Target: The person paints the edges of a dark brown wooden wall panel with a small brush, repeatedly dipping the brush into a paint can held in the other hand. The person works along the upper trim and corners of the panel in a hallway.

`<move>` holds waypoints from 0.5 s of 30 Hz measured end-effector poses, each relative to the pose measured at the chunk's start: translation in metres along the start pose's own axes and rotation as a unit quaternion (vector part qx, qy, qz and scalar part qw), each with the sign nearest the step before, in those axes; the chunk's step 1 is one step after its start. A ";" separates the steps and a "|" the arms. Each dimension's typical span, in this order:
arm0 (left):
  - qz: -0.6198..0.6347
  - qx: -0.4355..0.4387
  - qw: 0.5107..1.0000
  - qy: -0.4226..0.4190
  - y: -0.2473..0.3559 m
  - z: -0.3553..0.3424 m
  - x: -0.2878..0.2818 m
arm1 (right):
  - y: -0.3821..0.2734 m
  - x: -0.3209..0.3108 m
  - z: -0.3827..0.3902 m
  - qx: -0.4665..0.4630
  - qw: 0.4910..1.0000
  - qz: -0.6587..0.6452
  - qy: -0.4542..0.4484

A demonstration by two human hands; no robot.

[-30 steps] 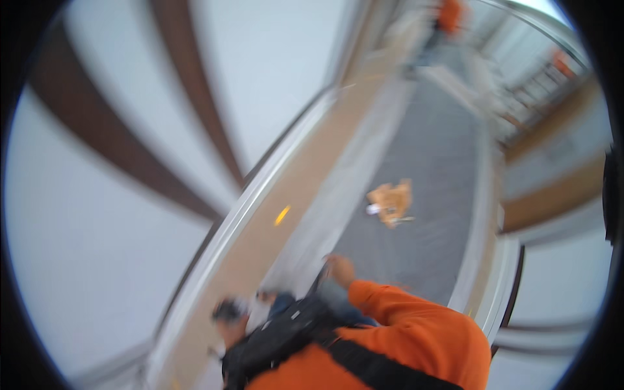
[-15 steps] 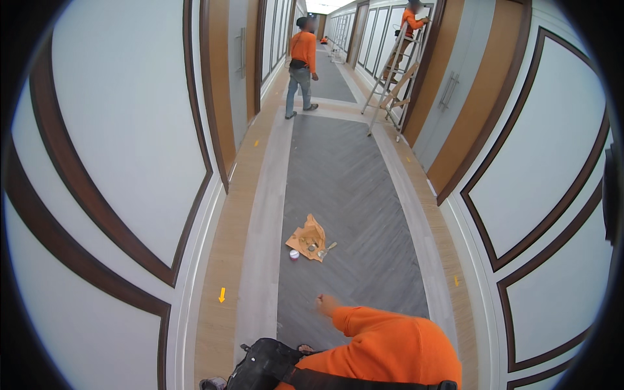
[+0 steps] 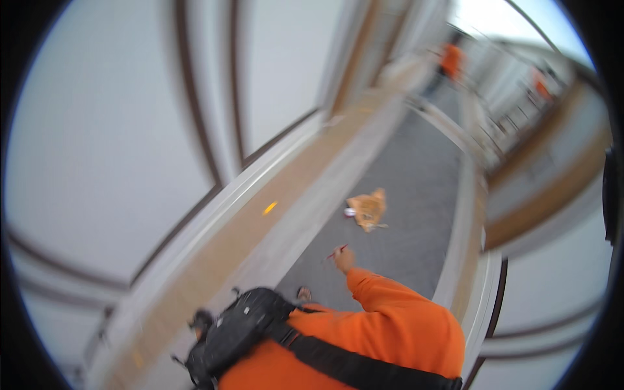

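Observation:
My right hand [image 3: 345,259] reaches out low over the grey floor from an orange sleeve, fingers closed around a thin red-handled tool [image 3: 337,251]. The tool's pale tip points left and is too blurred to name. Beyond the hand, apart from it, a crumpled piece of brown paper [image 3: 369,209] lies on the floor. Beside the paper's left edge stands a small white and purple pot [image 3: 350,212]. A small pale tool [image 3: 379,226] rests at the paper's near edge, its kind unclear. My left hand is out of sight.
A black bag [image 3: 244,322] on a strap hangs in front of me. White panelled walls [image 3: 130,97] line the corridor. Far off, a blurred person in orange [image 3: 451,60] stands; another blurred orange figure [image 3: 541,83] is at the right. A yellow marker [image 3: 270,208] lies on the floor's border.
The view has tilted and swung left, blurring the scene. Paper and pot now appear farther right and higher. My right hand has turned, bringing the red-handled tool clearly into sight.

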State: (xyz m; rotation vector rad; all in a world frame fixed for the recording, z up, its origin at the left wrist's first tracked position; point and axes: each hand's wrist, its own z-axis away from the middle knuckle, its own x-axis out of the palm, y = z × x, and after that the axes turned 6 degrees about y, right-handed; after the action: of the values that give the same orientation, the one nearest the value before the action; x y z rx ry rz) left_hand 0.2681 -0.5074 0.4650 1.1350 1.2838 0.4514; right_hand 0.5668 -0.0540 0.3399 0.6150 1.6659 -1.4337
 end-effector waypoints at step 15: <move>0.055 -0.297 0.907 0.294 -0.006 0.134 -0.183 | -0.384 0.131 0.167 0.028 0.807 -0.341 -0.481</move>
State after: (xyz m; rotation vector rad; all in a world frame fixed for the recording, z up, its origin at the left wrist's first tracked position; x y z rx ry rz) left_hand 0.3338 -0.7114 0.5376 0.5576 1.4438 1.2475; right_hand 0.2357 -0.3219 0.4436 -0.7202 0.9939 -1.8253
